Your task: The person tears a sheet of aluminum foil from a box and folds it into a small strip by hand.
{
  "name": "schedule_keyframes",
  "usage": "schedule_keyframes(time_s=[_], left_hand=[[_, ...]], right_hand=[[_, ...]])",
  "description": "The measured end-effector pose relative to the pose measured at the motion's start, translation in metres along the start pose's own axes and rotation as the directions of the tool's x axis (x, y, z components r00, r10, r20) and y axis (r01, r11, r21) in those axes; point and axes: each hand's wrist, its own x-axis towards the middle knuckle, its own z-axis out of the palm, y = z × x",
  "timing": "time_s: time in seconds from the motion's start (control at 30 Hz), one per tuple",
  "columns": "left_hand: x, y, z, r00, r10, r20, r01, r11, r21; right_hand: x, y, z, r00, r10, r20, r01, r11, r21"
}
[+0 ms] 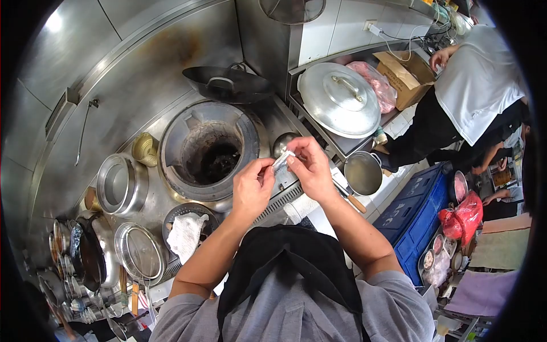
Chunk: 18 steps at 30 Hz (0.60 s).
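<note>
Above the front edge of the steel stove, my left hand [253, 183] and my right hand [312, 172] are close together. Both pinch a small, whitish crumpled strip [282, 161], possibly paper or film; its kind is not clear. The left fingers hold its lower end, while the right thumb and fingers grip the upper end. Just beyond the hands sits a round metal ladle bowl [283, 142], partly covered by them. To the left of my hands, the round burner [171, 142] has a dark, sooty pit with no flame visible.
A black wok [228, 85] leans behind the burner. A large lidded pot [339, 100] stands right, near a smaller pot [363, 174]. A cloth [186, 235] lies over a perforated pan at left. Blue crates [407, 205] and another person [478, 80] are at right.
</note>
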Motion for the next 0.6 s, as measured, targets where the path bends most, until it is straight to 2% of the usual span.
schedule_keyframes(time_s=[0.07,0.1,0.13,0.2,0.23,0.3,0.4,0.5,0.53,0.57,0.6], left_hand=[[0.002,0.009,-0.007,0.966,0.253,-0.046,-0.238,0.947,0.216],[0.004,0.007,-0.010,0.962,0.271,-0.026,-0.259,0.940,0.223],[0.005,0.007,-0.012,0.962,0.271,-0.027,-0.258,0.940,0.225],[0.007,0.009,-0.014,0.985,0.170,0.008,-0.170,0.985,-0.019],[0.008,0.009,-0.017,0.985,0.171,0.007,-0.171,0.985,-0.018],[0.010,0.008,-0.023,0.979,0.204,0.016,-0.200,0.971,-0.133],[0.008,0.010,-0.028,0.986,0.166,0.031,-0.157,0.971,-0.181],[0.007,0.008,-0.029,0.982,0.191,0.003,-0.186,0.963,-0.195],[0.007,0.008,-0.029,0.982,0.190,0.006,-0.185,0.963,-0.194],[0.007,0.009,-0.030,0.973,0.229,0.007,-0.226,0.966,-0.121],[0.007,0.010,-0.030,0.964,0.267,0.011,-0.266,0.963,-0.048]], right_hand=[[0.002,-0.005,-0.005,0.999,-0.021,0.027,0.022,0.998,-0.061],[0.002,-0.012,-0.007,0.995,0.060,0.078,-0.055,0.996,-0.067],[0.002,-0.016,-0.010,0.982,0.140,0.127,-0.131,0.988,-0.077],[0.001,-0.015,-0.012,0.981,0.132,0.140,-0.118,0.988,-0.099],[-0.001,-0.016,-0.012,0.978,0.130,0.161,-0.116,0.989,-0.095],[-0.001,-0.016,-0.012,0.976,0.128,0.178,-0.114,0.990,-0.089],[-0.003,-0.014,-0.014,0.974,0.115,0.196,-0.097,0.990,-0.098],[-0.005,-0.019,-0.011,0.977,0.062,0.202,-0.022,0.980,-0.196],[-0.004,-0.031,-0.007,0.975,-0.010,0.223,0.081,0.947,-0.311],[-0.004,-0.039,-0.003,0.964,-0.078,0.252,0.181,0.890,-0.418],[-0.004,-0.041,-0.001,0.965,-0.076,0.249,0.179,0.890,-0.419]])
